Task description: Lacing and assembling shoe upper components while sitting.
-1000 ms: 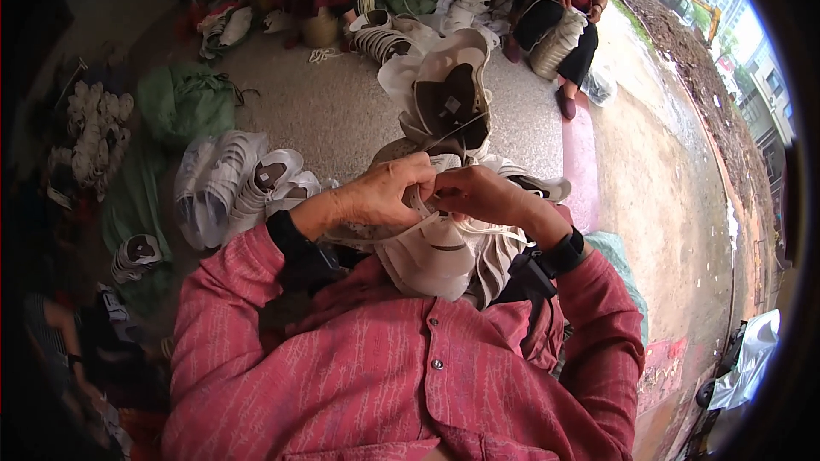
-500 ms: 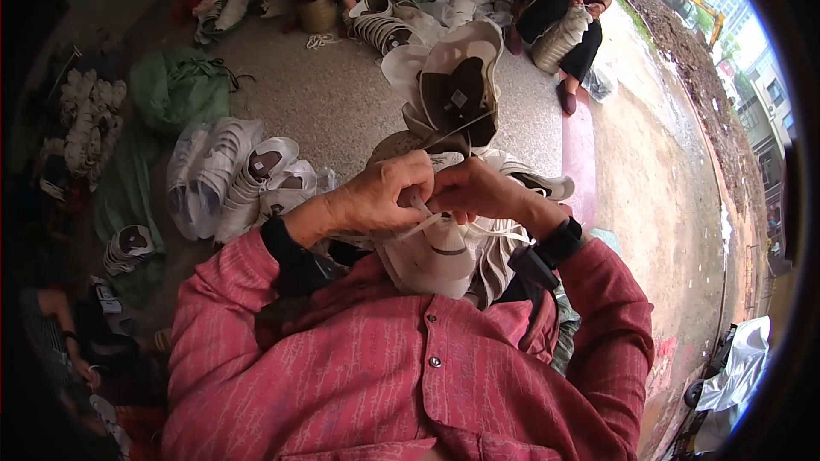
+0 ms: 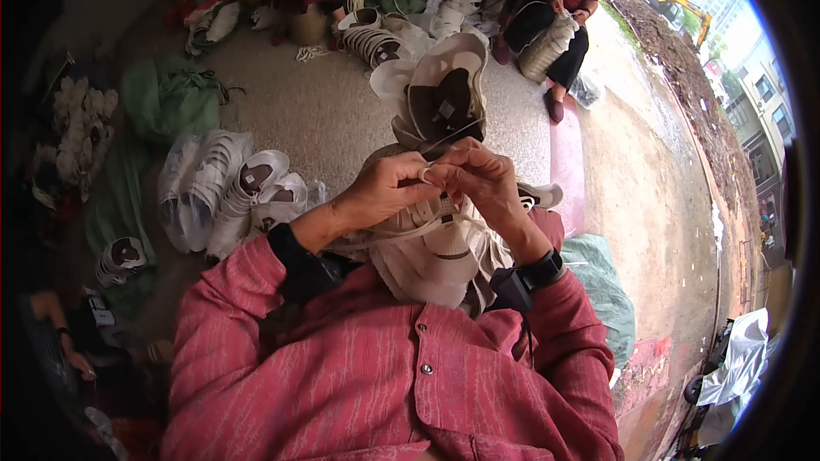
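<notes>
A stack of off-white shoe uppers [image 3: 424, 260] rests on my lap, toes toward me. Its far end flares up, showing brown linings [image 3: 445, 107]. Over the top upper, my left hand [image 3: 386, 190] is closed in a pinch on a thin pale shoelace [image 3: 426, 175]. My right hand [image 3: 484, 183] meets it, fingers bent and pressed together at the same lace. A pale strand lies across the upper just below the hands. The fingers hide the eyelets and most of what is pinched.
Bagged stacks of white uppers [image 3: 209, 179] stand on the floor at left, near a green sack [image 3: 171, 96]. Another green sack [image 3: 598, 290] lies by my right elbow. A person [image 3: 559, 17] sits far right with a stack of uppers; another sits at the back.
My right hand has risen and turned, its wrist now lower than its fingers. Both hands stay together at the lace. The whole view has shifted slightly.
</notes>
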A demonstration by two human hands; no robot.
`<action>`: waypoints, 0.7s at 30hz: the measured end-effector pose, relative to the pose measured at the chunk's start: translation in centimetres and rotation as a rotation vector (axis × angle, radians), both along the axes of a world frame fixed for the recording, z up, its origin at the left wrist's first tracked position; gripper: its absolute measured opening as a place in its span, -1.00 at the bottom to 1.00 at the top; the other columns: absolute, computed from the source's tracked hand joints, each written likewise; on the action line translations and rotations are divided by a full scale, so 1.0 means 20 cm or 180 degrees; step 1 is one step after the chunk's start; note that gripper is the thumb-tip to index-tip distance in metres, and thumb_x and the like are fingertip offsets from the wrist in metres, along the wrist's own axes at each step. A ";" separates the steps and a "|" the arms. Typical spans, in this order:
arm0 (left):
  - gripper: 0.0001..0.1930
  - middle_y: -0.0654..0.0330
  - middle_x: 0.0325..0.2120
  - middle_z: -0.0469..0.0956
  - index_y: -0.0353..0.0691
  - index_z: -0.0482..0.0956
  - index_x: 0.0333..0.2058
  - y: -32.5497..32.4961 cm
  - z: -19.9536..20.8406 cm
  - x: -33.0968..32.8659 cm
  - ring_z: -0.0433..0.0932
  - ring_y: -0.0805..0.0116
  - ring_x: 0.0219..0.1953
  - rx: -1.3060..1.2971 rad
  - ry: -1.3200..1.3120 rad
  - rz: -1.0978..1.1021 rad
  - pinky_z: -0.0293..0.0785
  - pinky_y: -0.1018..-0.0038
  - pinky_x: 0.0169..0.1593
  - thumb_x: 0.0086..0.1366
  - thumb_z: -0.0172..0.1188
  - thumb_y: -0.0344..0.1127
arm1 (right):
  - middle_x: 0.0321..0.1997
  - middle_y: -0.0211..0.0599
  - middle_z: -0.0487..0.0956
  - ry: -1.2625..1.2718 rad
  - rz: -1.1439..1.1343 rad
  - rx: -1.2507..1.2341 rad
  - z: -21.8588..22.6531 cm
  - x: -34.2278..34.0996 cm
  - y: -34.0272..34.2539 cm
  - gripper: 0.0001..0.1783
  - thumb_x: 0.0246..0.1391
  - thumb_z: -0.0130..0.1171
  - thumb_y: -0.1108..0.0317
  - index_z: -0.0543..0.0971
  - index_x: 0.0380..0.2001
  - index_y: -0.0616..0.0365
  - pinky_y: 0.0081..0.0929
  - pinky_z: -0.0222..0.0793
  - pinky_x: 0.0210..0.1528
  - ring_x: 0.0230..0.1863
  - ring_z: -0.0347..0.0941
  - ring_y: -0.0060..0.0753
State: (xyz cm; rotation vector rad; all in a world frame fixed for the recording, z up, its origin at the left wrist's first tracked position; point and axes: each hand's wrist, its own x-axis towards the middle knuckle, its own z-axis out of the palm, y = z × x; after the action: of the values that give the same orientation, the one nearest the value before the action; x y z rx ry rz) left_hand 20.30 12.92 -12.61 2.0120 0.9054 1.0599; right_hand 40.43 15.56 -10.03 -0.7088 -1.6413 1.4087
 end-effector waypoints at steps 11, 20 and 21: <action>-0.71 0.28 -0.42 0.57 -0.36 0.57 -0.07 -0.11 0.10 0.04 0.46 0.63 -0.42 -0.1883 -0.1508 -0.0158 0.42 0.69 -0.25 0.45 0.07 -0.25 | -0.46 -0.38 0.61 0.0400 -0.0175 -0.1207 -0.12 0.07 0.01 -0.79 0.18 0.27 0.32 0.63 -0.22 0.26 -0.69 0.47 -0.44 -0.50 0.52 -0.63; -0.75 0.33 -0.45 0.46 -0.34 0.62 -0.16 -0.14 0.03 0.15 0.45 0.63 -0.52 -0.1375 -0.0667 0.0639 0.43 0.62 -0.53 0.44 0.07 -0.27 | -0.37 -0.34 0.64 0.0533 0.0098 -0.1020 -0.14 0.08 0.01 -0.81 0.18 0.25 0.39 0.64 -0.20 0.29 -0.68 0.47 -0.34 -0.43 0.54 -0.60; -0.75 0.34 -0.46 0.43 -0.34 0.63 -0.22 -0.14 0.04 0.17 0.44 0.63 -0.54 -0.1291 -0.0686 0.0677 0.39 0.62 -0.56 0.42 0.10 -0.26 | -0.37 -0.34 0.64 0.0463 0.0093 -0.0878 -0.13 0.08 0.01 -0.81 0.18 0.25 0.39 0.65 -0.21 0.29 -0.68 0.46 -0.34 -0.44 0.54 -0.61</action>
State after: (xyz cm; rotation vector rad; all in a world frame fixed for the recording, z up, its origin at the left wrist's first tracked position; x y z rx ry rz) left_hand 23.63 10.02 -11.75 1.4653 1.1317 1.0807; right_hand 42.12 15.70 -12.67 -0.7203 -1.3650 1.6870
